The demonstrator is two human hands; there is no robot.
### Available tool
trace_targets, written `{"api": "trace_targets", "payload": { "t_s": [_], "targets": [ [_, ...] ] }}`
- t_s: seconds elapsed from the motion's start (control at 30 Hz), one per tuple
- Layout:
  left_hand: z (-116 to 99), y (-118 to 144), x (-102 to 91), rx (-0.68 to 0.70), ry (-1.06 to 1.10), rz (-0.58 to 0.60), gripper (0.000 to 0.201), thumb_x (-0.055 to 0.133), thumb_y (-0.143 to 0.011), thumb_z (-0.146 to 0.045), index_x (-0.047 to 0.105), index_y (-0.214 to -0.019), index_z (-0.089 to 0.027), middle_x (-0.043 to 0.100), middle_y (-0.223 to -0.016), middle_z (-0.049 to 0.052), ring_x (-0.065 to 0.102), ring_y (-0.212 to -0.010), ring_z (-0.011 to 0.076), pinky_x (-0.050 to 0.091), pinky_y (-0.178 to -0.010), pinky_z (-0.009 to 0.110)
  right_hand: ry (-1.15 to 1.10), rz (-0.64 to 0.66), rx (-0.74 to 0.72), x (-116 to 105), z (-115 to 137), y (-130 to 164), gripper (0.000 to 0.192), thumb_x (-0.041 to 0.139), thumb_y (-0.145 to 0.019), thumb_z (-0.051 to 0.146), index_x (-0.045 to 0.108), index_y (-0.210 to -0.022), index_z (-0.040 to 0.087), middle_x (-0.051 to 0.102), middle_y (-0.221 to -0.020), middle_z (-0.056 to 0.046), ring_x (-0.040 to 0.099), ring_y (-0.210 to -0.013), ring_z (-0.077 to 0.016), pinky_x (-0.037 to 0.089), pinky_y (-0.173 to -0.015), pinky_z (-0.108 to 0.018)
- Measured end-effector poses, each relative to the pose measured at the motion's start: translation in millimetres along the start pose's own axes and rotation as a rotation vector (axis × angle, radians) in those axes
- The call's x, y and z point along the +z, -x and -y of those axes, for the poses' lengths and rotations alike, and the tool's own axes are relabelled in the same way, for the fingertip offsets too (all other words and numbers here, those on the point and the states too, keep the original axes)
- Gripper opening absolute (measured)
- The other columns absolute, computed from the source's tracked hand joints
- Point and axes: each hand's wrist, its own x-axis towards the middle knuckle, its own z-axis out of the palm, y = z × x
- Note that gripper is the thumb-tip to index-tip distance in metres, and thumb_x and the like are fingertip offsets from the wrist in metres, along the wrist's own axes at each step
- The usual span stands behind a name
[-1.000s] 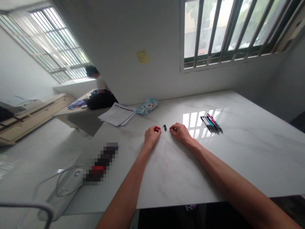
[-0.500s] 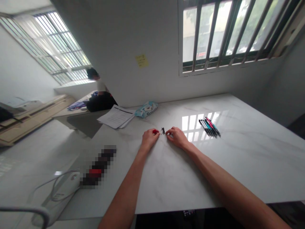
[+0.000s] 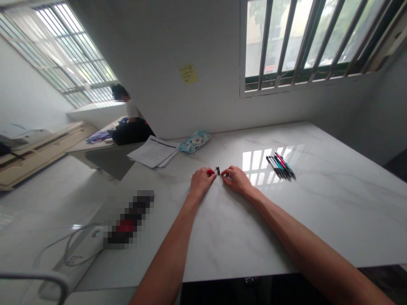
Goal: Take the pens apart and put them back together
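Note:
My left hand [image 3: 202, 181] is closed in a pinch around a red pen part [image 3: 210, 172], most of it covered by the fingers. Close by on the right, my right hand [image 3: 235, 178] pinches a thin pale rod [image 3: 221, 180], which looks like a pen refill. Between the fingertips of both hands lies a small black pen piece [image 3: 218, 170] on the marble-patterned table [image 3: 241, 237]. Further right, several click pens [image 3: 281, 166] with white, teal and red barrels rest side by side, apart from my hands.
Printed papers [image 3: 154, 151] and a blue wipes packet [image 3: 194, 142] lie near the wall. A white power strip or box with a cable [image 3: 84, 245] is at front left. A person [image 3: 132, 123] sits beyond the table. A yellow note [image 3: 188, 74] is on the wall.
My left fingertips have moved slightly right, narrowing the gap to my right hand. The thin rod at my right fingers shows more clearly. The whole view has shifted a little.

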Motion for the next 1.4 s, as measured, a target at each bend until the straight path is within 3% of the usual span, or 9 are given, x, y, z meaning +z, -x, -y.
{"api": "trace_targets", "payload": {
  "t_s": [0.93, 1.03, 1.13, 1.27, 1.33, 1.4],
  "targets": [
    [-8, -6, 13.0, -0.011, 0.053, -0.051, 0.018, 0.066, -0.093, -0.033, 0.082, -0.096, -0.025, 0.079, -0.102, 0.009, 0.071, -0.096, 0.0252, 0.050, -0.088, 0.032, 0.013, 0.009, -0.009, 0, -4, -1, 0.021, 0.064, -0.093, 0.020, 0.079, -0.108, 0.024, 0.070, -0.100, -0.006, 0.064, -0.097, -0.0212, 0.047, -0.091, -0.031],
    [-10, -6, 9.4, 0.012, 0.184, -0.115, 0.020, 0.065, -0.093, -0.034, 0.080, -0.103, -0.023, 0.077, -0.102, 0.008, 0.069, -0.094, 0.0227, 0.050, -0.092, 0.031, -0.012, 0.011, 0.000, -2, -5, -1, 0.022, 0.064, -0.092, 0.019, 0.078, -0.109, 0.024, 0.070, -0.099, -0.006, 0.064, -0.095, -0.0210, 0.048, -0.091, -0.031],
    [-12, -7, 6.7, 0.030, 0.449, -0.158, 0.031, 0.056, -0.099, -0.039, 0.077, -0.112, -0.020, 0.075, -0.111, 0.009, 0.067, -0.094, 0.0195, 0.051, -0.090, 0.029, -0.110, -0.083, -0.020, -5, -3, 0, 0.031, 0.068, -0.090, 0.018, 0.072, -0.119, 0.022, 0.069, -0.104, -0.006, 0.064, -0.096, -0.0206, 0.050, -0.093, -0.032],
    [-16, -7, 5.5, -0.016, 0.946, -0.023, 0.048, 0.044, -0.102, -0.052, 0.071, -0.117, -0.016, 0.073, -0.117, 0.012, 0.067, -0.087, 0.0173, 0.053, -0.074, 0.027, -0.238, -0.190, -0.169, -12, 8, 3, 0.055, 0.077, -0.085, 0.024, 0.060, -0.138, 0.024, 0.062, -0.134, -0.010, 0.064, -0.109, -0.0226, 0.053, -0.098, -0.035],
    [-17, -5, 4.2, -0.037, 1.084, 0.027, 0.054, 0.045, -0.100, -0.060, 0.070, -0.118, -0.016, 0.072, -0.118, 0.013, 0.068, -0.089, 0.0173, 0.054, -0.074, 0.027, -0.263, -0.190, -0.197, -15, 14, 4, 0.053, 0.077, -0.086, 0.028, 0.060, -0.136, 0.025, 0.059, -0.140, -0.011, 0.065, -0.110, -0.0231, 0.054, -0.097, -0.036],
    [-19, -4, 2.6, -0.050, 1.130, 0.022, 0.058, 0.045, -0.098, -0.065, 0.071, -0.118, -0.017, 0.071, -0.120, 0.013, 0.068, -0.093, 0.0178, 0.055, -0.077, 0.028, -0.288, -0.193, -0.190, -15, 19, 6, 0.040, 0.075, -0.089, 0.031, 0.064, -0.127, 0.025, 0.063, -0.133, -0.010, 0.066, -0.106, -0.0220, 0.056, -0.094, -0.036]
  ]
}}
